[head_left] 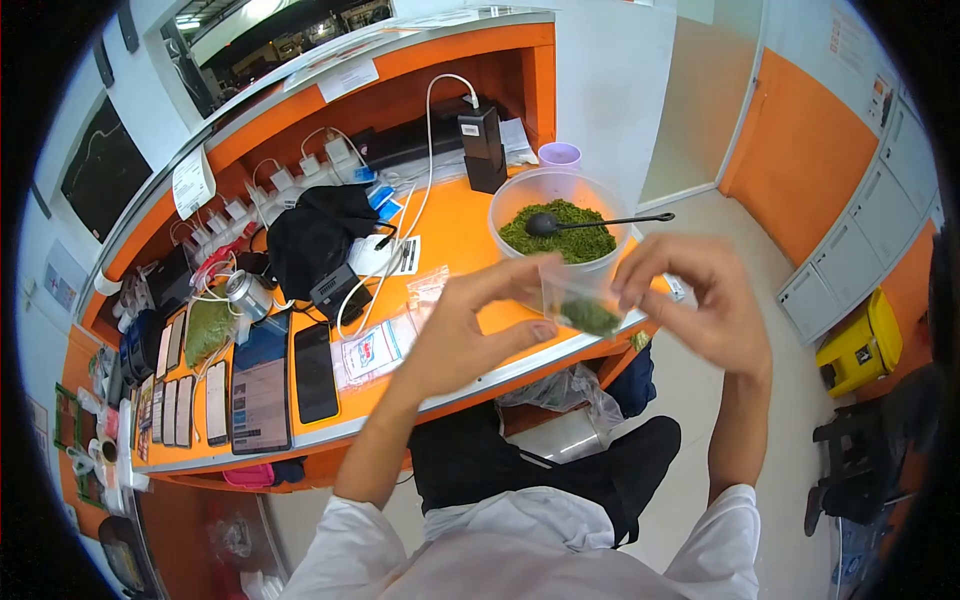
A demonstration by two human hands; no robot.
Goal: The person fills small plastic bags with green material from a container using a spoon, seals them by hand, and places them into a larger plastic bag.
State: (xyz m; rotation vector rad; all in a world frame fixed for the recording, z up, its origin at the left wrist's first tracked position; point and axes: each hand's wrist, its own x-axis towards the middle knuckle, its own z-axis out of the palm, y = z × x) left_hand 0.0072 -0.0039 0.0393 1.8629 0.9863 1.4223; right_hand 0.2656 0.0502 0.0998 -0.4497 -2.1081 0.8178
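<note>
Between my two hands hangs a small clear plastic bag (590,316) with some green chopped material in its lower part. My right hand (690,295) pinches the bag's right edge between thumb and fingers. My left hand (480,325) is at the bag's left side, thumb and fingers apart in a curve; its fingertips overlap the bag's upper left edge. Just behind the bag stands a round clear tub (500,215) holding more of the green material. A black spoon (543,224) lies on that material, its handle over the tub's right rim.
The orange desk (445,240) holds a black upright device (482,150), a purple cup (560,155), printed plastic bags (375,350), a black phone (316,372), a tablet (261,400), several phones, a can (247,295), black cloth (315,235) and cables. A yellow bin (862,345) stands at right.
</note>
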